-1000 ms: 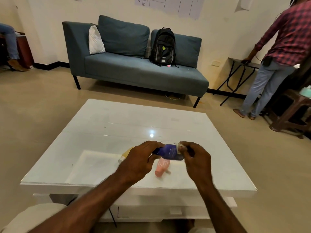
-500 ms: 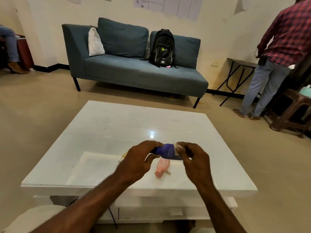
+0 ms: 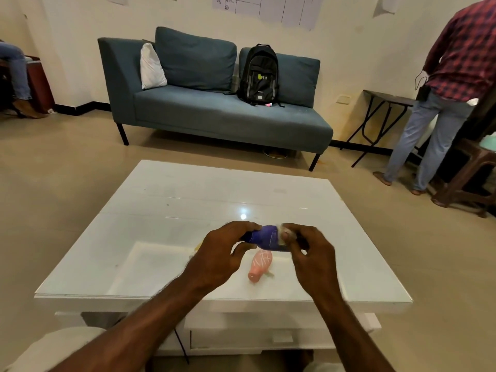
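A small blue bottle-shaped object with white line markings is held sideways above the white glass-topped table. My left hand grips its left end. My right hand pinches a pale, whitish piece at its right end; what that piece is cannot be made out through the blur. A pink bottle-shaped object with white lines lies on its side on the table, just below and between my hands. A yellowish thing peeks out behind my left hand, mostly hidden.
A blue sofa with a black backpack and white cushion stands beyond the table. A person in a plaid shirt stands at the right by a folding side table and a brown stool. Another person's legs show at far left.
Both hands stay on the blue object in about the same place. The standing person at the right has turned and shifted slightly; the view has tilted a little.
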